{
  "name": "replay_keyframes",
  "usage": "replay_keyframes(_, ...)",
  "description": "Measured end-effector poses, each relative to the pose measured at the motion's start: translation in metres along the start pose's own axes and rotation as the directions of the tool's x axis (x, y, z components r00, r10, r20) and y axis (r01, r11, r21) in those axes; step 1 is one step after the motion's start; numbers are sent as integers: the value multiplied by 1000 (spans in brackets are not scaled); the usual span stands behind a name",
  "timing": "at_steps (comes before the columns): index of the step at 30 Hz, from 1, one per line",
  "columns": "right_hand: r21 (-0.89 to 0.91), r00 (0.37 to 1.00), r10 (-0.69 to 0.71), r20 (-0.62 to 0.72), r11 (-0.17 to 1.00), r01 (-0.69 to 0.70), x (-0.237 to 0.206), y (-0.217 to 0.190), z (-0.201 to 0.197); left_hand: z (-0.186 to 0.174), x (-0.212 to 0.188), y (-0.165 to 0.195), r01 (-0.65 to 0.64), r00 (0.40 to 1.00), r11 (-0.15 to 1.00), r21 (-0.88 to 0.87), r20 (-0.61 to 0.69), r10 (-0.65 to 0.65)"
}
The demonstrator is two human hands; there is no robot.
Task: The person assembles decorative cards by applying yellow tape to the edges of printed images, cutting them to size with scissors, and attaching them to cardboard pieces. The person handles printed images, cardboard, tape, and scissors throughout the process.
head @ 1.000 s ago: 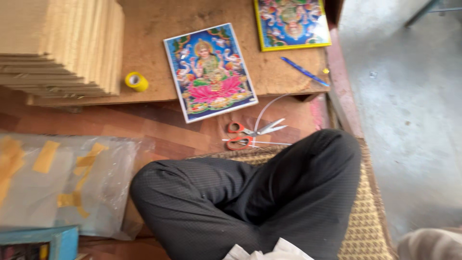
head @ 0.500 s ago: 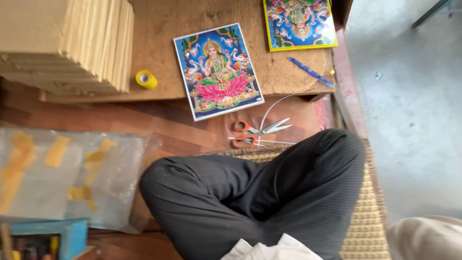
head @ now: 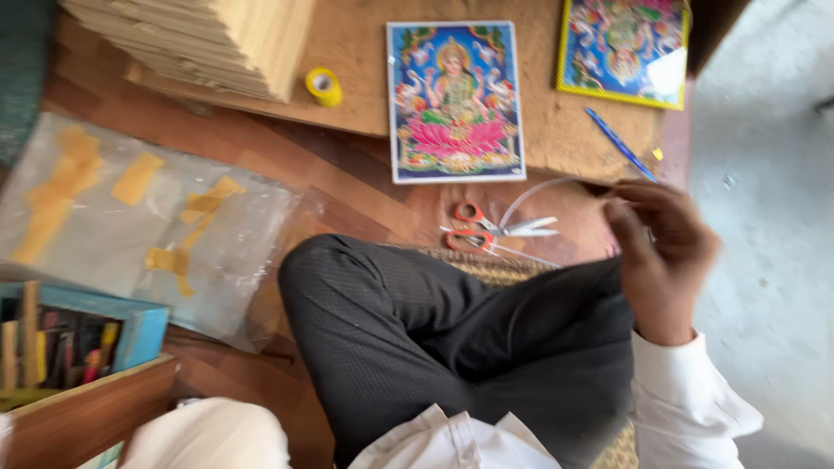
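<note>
Head view: the right hand (head: 662, 260) has come into the picture since a moment ago, raised above the knee (head: 452, 339), fingers pinched together on the end of a thin clear strip (head: 534, 189) that curves down toward the orange scissors (head: 491, 233). The left hand is not visible. The framed picture (head: 454, 100) lies near the board's edge (head: 347, 130); bare grey floor (head: 769, 217) is open on the right.

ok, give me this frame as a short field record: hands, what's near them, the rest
right hand: raised over the knee, fingers pinching the end of a thin clear strip
left hand: not in view
near: scissors, pen
board: picture, second picture, tape roll, stacked boards
left side: plastic sheet, blue box
</note>
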State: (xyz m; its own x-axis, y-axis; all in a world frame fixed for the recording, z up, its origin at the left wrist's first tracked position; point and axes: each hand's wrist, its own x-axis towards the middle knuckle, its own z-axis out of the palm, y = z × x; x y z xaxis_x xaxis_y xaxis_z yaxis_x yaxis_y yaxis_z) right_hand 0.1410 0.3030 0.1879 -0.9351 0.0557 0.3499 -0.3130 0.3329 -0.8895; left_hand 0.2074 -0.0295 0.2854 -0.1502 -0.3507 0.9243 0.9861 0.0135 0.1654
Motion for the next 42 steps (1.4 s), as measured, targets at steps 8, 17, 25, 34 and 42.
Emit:
replay_keyframes(8,-108,933,309,182,950,-294,17,117,75,-83,-164,-196,356,643,121,927,-148,-752)
replay_keyframes(17,-345,932,292,213,915,-208,13,144,99,-137,-219,-318,388,558,-235,891,-430,-710)
replay_keyframes(25,197,856,399,328,857,-475,29,120,88,-77,-235,-239,997,54,60,46,111,-992)
replay_keyframes(34,205,727,392,564,786,-583,36,114,94,-17,-233,-173,998,59,40,-53,407,-911)
replay_keyframes(42,262,786,438,436,774,-577,29,125,103,-25,-251,-180,988,30,84,133,363,-931)
